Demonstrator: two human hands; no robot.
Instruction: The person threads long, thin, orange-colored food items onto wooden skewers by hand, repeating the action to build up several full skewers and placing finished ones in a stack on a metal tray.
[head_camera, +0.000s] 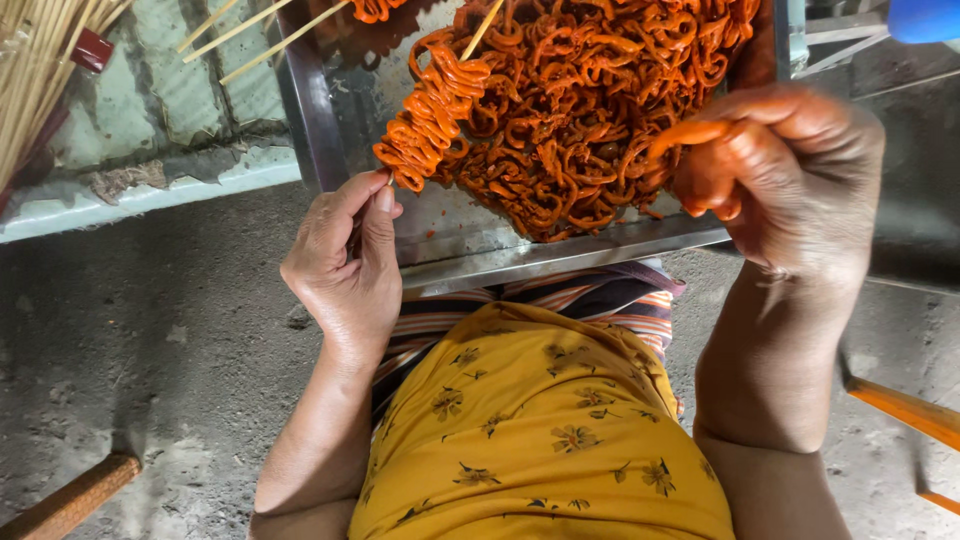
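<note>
- Head view: your left hand (345, 265) is closed around the low end of a thin wooden skewer (478, 32), thumb and fingers pinched together at the near rim of the metal tray (310, 110).
- The skewer runs up and to the right from that grip, and a tight folded run of orange marinated strips (430, 120) is threaded along it, hanging just above the tray floor.
- Your right hand (790, 180) is raised over the tray's right near corner, its fingers (715, 195) curled shut on one loose orange strip (685, 135) that arcs out to the left; the fingertips are stained orange.
- Between your two hands lies the big heap of orange strips (600, 90), filling most of the tray and touching the far end of the threaded run.
- The tray rests across your lap, its near edge just above the striped cloth (600, 295) and the yellow flowered garment (530, 430).
- Bare skewers (265, 30) lie just past the tray's left rim, and a thicker bundle of sticks (35, 70) fills the upper left corner.
- The floor (150, 350) under you is rough grey concrete; a wooden pole end (75, 495) shows at lower left and an orange handle (905, 410) at lower right.
- A blue object (925, 18) sits at the top right corner, too cropped to identify.
</note>
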